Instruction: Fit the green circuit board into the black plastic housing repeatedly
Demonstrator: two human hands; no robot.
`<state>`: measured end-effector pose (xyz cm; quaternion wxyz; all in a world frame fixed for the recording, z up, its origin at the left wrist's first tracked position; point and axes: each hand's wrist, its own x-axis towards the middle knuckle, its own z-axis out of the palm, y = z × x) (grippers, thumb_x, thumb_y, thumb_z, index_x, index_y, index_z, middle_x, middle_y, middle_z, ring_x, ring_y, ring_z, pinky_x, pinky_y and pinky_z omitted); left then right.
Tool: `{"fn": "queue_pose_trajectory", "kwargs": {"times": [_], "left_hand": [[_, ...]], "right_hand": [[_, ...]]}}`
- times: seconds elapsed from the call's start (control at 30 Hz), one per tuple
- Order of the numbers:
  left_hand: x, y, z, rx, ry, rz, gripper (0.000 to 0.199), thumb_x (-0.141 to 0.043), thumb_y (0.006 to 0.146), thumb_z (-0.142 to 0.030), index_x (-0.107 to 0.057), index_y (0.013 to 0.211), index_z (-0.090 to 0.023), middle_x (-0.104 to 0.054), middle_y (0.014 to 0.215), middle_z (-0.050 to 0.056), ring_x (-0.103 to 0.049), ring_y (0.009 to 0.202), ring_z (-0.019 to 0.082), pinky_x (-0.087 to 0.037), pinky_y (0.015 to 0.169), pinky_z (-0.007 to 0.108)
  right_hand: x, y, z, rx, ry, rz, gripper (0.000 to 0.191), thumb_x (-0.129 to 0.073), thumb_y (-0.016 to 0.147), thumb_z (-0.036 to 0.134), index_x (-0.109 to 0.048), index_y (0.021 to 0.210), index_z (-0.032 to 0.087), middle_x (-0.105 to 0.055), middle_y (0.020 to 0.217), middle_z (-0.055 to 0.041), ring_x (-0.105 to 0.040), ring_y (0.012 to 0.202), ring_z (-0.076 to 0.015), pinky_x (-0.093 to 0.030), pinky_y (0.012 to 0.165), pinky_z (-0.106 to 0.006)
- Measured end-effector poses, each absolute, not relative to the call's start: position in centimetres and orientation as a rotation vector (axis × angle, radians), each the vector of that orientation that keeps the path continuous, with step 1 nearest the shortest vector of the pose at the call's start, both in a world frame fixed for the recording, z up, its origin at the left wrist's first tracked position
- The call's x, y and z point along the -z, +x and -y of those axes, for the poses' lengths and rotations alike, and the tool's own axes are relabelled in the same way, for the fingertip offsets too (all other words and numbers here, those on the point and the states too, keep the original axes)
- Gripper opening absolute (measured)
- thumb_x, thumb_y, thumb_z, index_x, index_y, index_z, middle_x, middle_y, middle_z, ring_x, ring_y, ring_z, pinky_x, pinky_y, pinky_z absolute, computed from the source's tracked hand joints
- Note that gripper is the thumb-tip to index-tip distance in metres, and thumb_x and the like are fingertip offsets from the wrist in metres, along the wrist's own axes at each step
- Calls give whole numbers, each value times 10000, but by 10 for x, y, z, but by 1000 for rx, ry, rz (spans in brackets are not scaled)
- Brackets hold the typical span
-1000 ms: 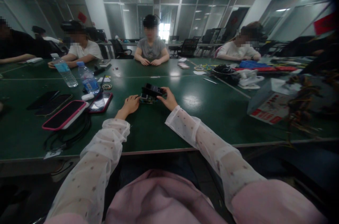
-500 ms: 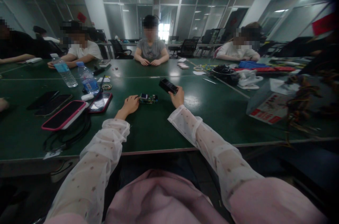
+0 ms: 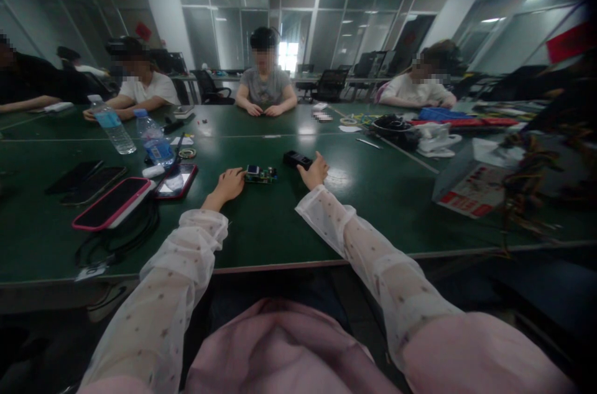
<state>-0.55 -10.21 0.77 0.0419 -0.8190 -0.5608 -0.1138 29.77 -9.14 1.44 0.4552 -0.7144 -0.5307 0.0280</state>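
My left hand (image 3: 232, 183) rests on the green table with its fingertips closed on the left end of a small green circuit board (image 3: 263, 178). The board has a little screen on its upper left part and lies flat or nearly so. To its right, a black rectangular device housing (image 3: 297, 160) lies on the table. My right hand (image 3: 315, 171) is beside the housing's right end, fingers spread and thumb near its front edge; whether the thumb still touches it I cannot tell.
Left of my hands are a pink-edged phone (image 3: 114, 202), a red-edged phone (image 3: 177, 181), black cables and two water bottles (image 3: 156, 140). On the right stand a metal box (image 3: 473, 179) with loose wires and a white plastic bag (image 3: 436, 140). Several people sit across the table (image 3: 275, 232).
The black housing, tilted in my right hand before, has come down onto the table. My right fingers have opened off it. My left hand and the circuit board have stayed in place.
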Motion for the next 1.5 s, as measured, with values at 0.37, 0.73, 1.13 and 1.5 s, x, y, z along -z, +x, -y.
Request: {"fn": "queue_pose_trajectory", "kwargs": {"times": [0.37,0.73,1.13,1.5], "left_hand": [[-7,-5,102,351,-2509,1721,460,-312,985,-275,-496,1404,-228,-439,1513,91,-381,1376,281,-363,1097,525],[-5,-6,99,343,-2502,1724,459,-317,979,-269,-505,1396,-239,-442,1510,84,-391,1367,277,-372,1089,522],[-6,-6,100,341,-2512,1740,473,-304,980,-273,-491,1412,-232,-432,1518,91,-370,1380,282,-353,1103,533],[-10,-4,103,344,-2517,1753,470,-306,982,-275,-489,1414,-248,-431,1519,87,-372,1386,278,-345,1112,529]], "right_hand": [[-17,296,97,-96,-1732,1293,918,-692,766,364,-187,1513,193,-403,1343,-218,-389,1234,-416,-344,1010,-619],[-11,300,92,-114,-1756,1391,733,-703,777,345,-385,1434,278,-386,1296,-151,-420,1209,-368,-387,991,-558],[-5,305,84,-106,-1698,1391,593,-687,762,199,-451,1305,161,-535,1244,-172,-501,1201,-326,-411,1022,-498],[-8,306,83,-205,-1664,1369,533,-701,724,187,-473,1203,142,-591,1220,-172,-548,1180,-311,-417,1035,-494]]}}
